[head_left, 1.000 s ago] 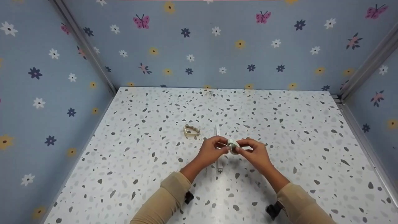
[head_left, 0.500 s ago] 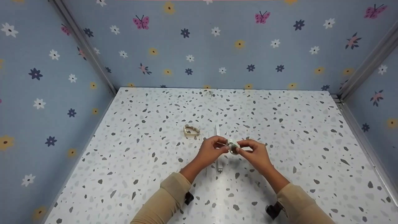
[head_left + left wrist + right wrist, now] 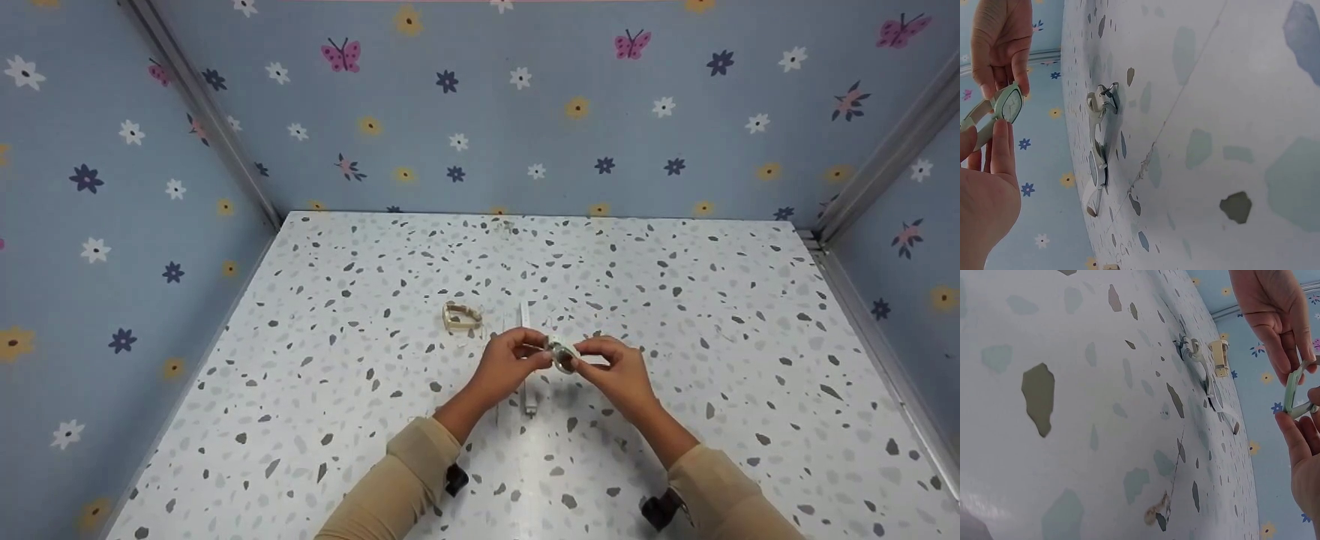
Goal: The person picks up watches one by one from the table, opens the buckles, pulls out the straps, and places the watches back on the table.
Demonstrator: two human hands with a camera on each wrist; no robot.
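Observation:
A pale green wristwatch (image 3: pixel 563 357) is held up between both hands over the middle of the table. My left hand (image 3: pixel 512 364) pinches it from the left, thumb and fingers on the case and strap. From the right, my right hand (image 3: pixel 619 369) grips it with thumb and fingertips. In the left wrist view the light dial of the green watch (image 3: pixel 1012 106) faces the table side, and its strap bends back into a loop. Below the hands a white wristwatch (image 3: pixel 530 401) lies stretched out on the table, its middle partly hidden by the left hand in the head view.
A beige-gold wristwatch (image 3: pixel 463 318), its strap curved in a loop, lies left of the white watch. The speckled white table (image 3: pixel 360 322) meets blue flowered walls (image 3: pixel 480 105) at the back and sides. Black devices sit under both sleeves.
Both hands stay nearly in place. The green watch has turned slightly between the fingers, so its loop shows more openly to the head camera.

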